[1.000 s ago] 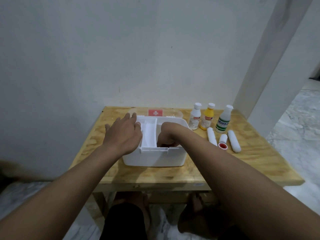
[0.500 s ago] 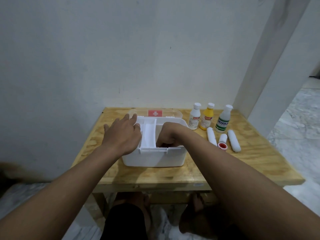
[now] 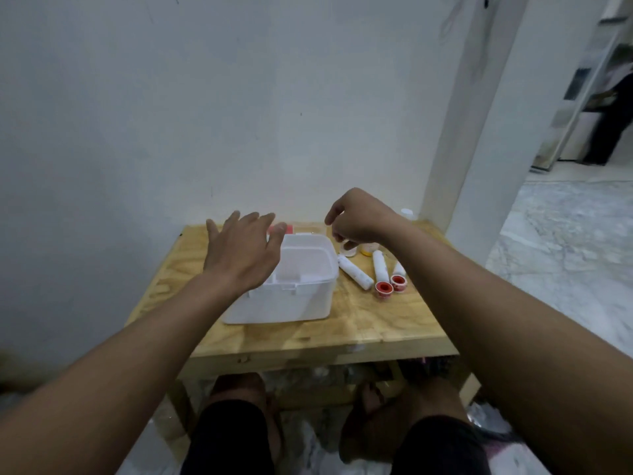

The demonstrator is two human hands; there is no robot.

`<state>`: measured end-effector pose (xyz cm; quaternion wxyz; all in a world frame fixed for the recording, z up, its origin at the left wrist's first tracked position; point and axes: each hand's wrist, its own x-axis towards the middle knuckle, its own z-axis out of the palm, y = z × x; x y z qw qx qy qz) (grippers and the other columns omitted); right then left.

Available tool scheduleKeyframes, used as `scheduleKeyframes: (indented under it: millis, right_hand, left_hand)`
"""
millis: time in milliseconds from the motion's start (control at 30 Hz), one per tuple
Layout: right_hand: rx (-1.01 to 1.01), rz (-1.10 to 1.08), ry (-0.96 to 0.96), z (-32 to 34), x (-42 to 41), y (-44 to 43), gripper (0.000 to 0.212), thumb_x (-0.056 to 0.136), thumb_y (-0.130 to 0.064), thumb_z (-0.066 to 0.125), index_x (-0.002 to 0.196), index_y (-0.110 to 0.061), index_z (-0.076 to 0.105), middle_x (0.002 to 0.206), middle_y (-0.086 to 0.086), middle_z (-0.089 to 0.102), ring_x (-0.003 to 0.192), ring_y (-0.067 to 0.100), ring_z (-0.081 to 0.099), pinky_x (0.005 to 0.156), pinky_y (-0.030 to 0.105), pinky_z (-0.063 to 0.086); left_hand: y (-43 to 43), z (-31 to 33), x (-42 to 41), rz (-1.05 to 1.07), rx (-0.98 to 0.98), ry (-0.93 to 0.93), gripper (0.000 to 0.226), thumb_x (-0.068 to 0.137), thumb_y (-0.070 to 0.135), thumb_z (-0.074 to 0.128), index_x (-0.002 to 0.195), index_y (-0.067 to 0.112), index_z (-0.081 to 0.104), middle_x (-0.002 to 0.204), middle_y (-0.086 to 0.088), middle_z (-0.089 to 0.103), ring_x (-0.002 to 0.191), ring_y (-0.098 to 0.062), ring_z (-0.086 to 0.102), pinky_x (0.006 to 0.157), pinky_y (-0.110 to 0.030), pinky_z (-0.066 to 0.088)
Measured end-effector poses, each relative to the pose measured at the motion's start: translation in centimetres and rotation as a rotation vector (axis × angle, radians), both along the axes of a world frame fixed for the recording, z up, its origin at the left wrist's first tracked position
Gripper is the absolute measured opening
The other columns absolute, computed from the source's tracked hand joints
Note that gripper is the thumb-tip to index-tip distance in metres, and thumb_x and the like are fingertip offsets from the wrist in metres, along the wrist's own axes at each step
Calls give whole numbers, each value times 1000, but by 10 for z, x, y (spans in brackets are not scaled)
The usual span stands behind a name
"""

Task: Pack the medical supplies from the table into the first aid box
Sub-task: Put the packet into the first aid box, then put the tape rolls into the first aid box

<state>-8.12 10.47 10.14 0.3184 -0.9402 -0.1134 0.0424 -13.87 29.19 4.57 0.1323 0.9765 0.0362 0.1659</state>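
The white first aid box (image 3: 291, 303) stands open on the wooden table (image 3: 359, 323), its lid with a red patch (image 3: 290, 229) lying behind it. My left hand (image 3: 241, 253) hovers over the box's left side, fingers spread, holding nothing. My right hand (image 3: 359, 219) is raised just right of the box, fingers curled downward over a white bottle (image 3: 347, 250) and a yellow bottle (image 3: 367, 250), which it mostly hides. Nothing is visibly gripped. A third bottle's cap (image 3: 407, 212) peeks out behind my wrist. Three white rolls (image 3: 355, 276) with red ends (image 3: 383, 289) lie right of the box.
A white wall runs right behind the table, and a pillar (image 3: 479, 132) stands at its back right corner. My knees and feet are under the table's front edge. A marble floor and doorway open to the right.
My right hand has come out of the box and moved up and right over the bottles. My left hand has lifted off the box's rim. The view has shifted.
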Motion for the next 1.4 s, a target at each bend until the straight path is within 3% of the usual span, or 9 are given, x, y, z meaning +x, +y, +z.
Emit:
scheduleKeyframes:
  millis: [167, 400, 700, 867, 1033, 1200, 1400]
  right_hand:
    - [-127, -42, -180, -6, -5, -54, 31, 88, -4, 53, 109, -15, 74, 105, 4, 71, 84, 23, 70, 64, 28, 54]
    - [-233, -98, -222, -53, -10, -113, 35, 86, -8, 57, 118, -16, 70, 123, 6, 67, 111, 23, 63, 86, 29, 49]
    - [-353, -43, -227, -102, -13, -141, 39, 94, -12, 57, 131, -18, 61, 133, 9, 62, 118, 27, 59, 92, 35, 48]
    - [-431, 39, -275, -114, -13, -144, 37, 92, -8, 54, 126, -19, 65, 126, 10, 62, 118, 28, 56, 92, 36, 49]
    - [-495, 100, -326, -128, -15, -147, 38, 99, -13, 48, 136, -17, 59, 124, 13, 56, 122, 30, 47, 87, 36, 44]
    - [-483, 91, -346, -133, -13, -146, 32, 99, -19, 51, 129, -11, 61, 119, 14, 57, 117, 30, 49, 84, 36, 46]
    - [-447, 69, -295, -129, -11, -144, 27, 99, -31, 55, 114, -10, 65, 115, 12, 56, 105, 27, 55, 72, 32, 41]
  left_hand:
    - [-61, 0, -7, -133, 25, -87, 54, 105, 49, 26, 148, 24, 47, 154, 0, 47, 150, -28, 25, 119, -61, 6]
    - [-136, -22, -18, -261, 102, -160, 45, 103, 41, 34, 136, 22, 57, 139, -1, 60, 143, -28, 36, 120, -59, 9]
    - [-185, -82, -24, -296, 158, -148, 37, 96, 35, 43, 116, 16, 67, 119, -6, 70, 119, -30, 56, 112, -51, 31]
    - [-194, -100, -15, -211, 177, -78, 43, 96, 38, 42, 128, 16, 61, 126, -7, 66, 121, -31, 53, 108, -50, 35]
    - [-201, -108, -12, -105, 215, -23, 47, 101, 38, 35, 143, 21, 45, 142, -9, 53, 135, -37, 40, 109, -57, 26]
    - [-198, -113, -8, -87, 248, 1, 43, 100, 39, 36, 137, 25, 50, 140, -7, 55, 134, -36, 41, 108, -57, 23]
    - [-196, -107, -9, -71, 253, -15, 38, 100, 42, 41, 130, 24, 56, 127, -5, 68, 126, -33, 49, 100, -50, 31]
